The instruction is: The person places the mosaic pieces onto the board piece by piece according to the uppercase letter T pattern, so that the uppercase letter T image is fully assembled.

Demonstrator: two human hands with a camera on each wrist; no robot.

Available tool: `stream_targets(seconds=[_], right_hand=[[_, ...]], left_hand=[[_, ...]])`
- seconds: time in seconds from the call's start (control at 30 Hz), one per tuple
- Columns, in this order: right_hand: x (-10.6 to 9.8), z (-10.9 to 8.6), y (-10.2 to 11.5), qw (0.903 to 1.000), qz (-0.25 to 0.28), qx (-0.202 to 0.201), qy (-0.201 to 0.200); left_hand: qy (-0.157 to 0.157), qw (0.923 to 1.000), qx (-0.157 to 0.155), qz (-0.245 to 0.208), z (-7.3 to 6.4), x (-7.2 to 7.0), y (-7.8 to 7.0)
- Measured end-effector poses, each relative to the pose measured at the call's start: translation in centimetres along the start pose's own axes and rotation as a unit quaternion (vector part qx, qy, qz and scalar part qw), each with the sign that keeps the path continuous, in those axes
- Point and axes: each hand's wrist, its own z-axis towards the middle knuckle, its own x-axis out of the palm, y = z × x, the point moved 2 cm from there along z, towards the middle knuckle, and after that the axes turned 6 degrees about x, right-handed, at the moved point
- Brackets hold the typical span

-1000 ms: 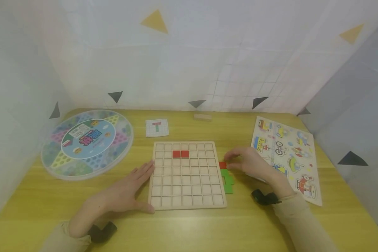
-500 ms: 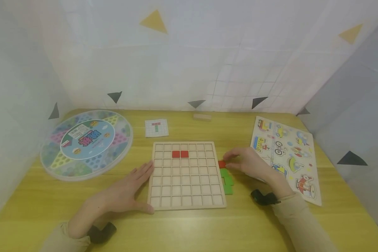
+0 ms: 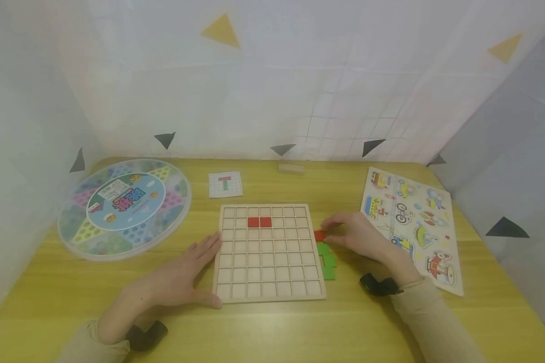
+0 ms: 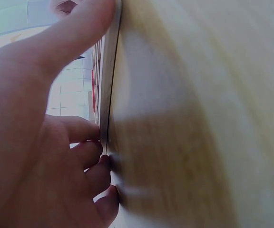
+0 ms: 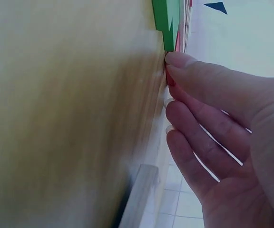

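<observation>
A square wooden grid board (image 3: 268, 259) lies at the middle of the table, with two red square tiles (image 3: 259, 222) side by side in its second row. Along its left side rests my left hand (image 3: 181, 275), fingers extended against the edge and thumb at the near left corner. My right hand (image 3: 356, 234) pinches another red tile (image 3: 319, 236) between thumb and forefinger, low beside the board's right edge. In the right wrist view the thumb covers much of that red tile (image 5: 170, 78). Green tiles (image 3: 329, 272) lie just nearer along the same edge.
A small card (image 3: 225, 185) printed with a red and green T lies behind the board. Farther back is a wooden block (image 3: 291, 169). A round game box (image 3: 79, 237) stands at left, and a picture puzzle board (image 3: 413, 227) lies at right, partly behind my right hand.
The red tile under my right fingers has turned and shifted slightly away from the green tiles. My left hand and the grid board have stayed in place.
</observation>
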Motion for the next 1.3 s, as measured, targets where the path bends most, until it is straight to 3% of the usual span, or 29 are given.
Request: stream_targets(seconds=[0.83,1.1,1.3], right_hand=[[0.2,0.2,-0.1,0.9998,-0.003,0.000,-0.018],[-0.4,-0.2,-0.1,0.9992,0.019,0.028,-0.023],[-0.8,-0.3,0.2,0.9991,0.016,0.007,-0.037]], left_hand=[[-0.001,1.0000,-0.001,0.001,-0.1,0.1,0.2],[0.000,1.0000,0.000,-0.002,-0.1,0.0,0.1],[0.000,1.0000,0.003,-0.001,0.0,0.1,0.2]])
